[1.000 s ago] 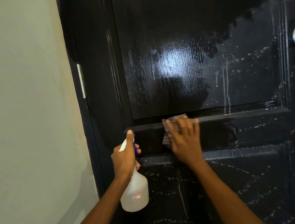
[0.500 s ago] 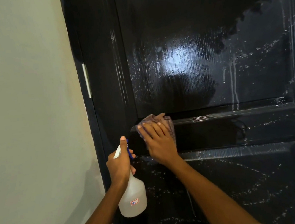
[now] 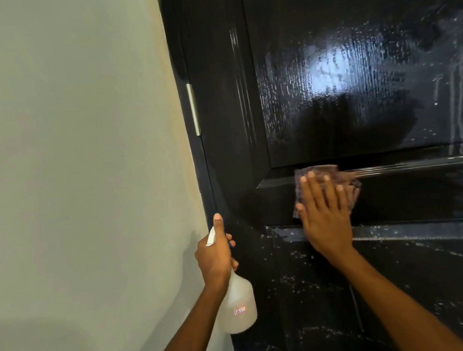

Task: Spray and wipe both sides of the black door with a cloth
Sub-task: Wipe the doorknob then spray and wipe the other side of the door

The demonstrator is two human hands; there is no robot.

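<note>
Black and glossy, the door (image 3: 357, 72) fills the right side of the head view, beaded with droplets and streaked by runs of liquid at the far right. The right hand (image 3: 327, 216) lies flat, fingers straight and together, pressing a purplish cloth (image 3: 348, 183) against the horizontal rail between the upper and lower panels. Left of it and nearer, the left hand (image 3: 215, 254) grips the neck of a translucent white spray bottle (image 3: 237, 305), thumb raised along the top; its fingers seem curled round the blue trigger, though that part is mostly hidden. A metal hinge (image 3: 193, 109) sits where the door meets the pale wall (image 3: 71, 165).
</note>
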